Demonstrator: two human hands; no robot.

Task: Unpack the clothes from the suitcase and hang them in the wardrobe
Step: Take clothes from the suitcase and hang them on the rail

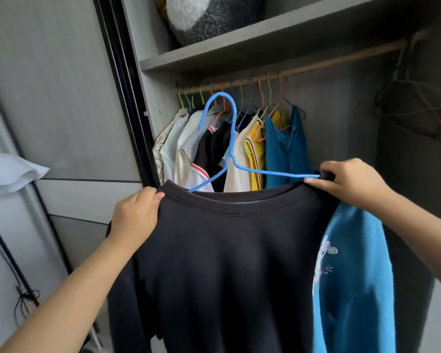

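A black sweatshirt (227, 263) hangs in front of me before the open wardrobe. My left hand (135, 215) grips its left shoulder beside the ribbed collar. My right hand (349, 182) pinches the right shoulder together with the end of a blue wire hanger (231, 138). The hanger's left arm goes down inside the collar, its right arm lies outside above the collar, and its hook points up. The wooden rail (316, 64) runs above, with several hung garments (229, 149) crowded at its left end. The suitcase is out of view.
A blue garment with a white print (354, 276) hangs at the right, behind the sweatshirt. Empty hangers (413, 108) dangle at the rail's right end. A shelf (239, 52) above holds a grey and white plush item (209, 16). The sliding door frame (122, 85) stands at the left.
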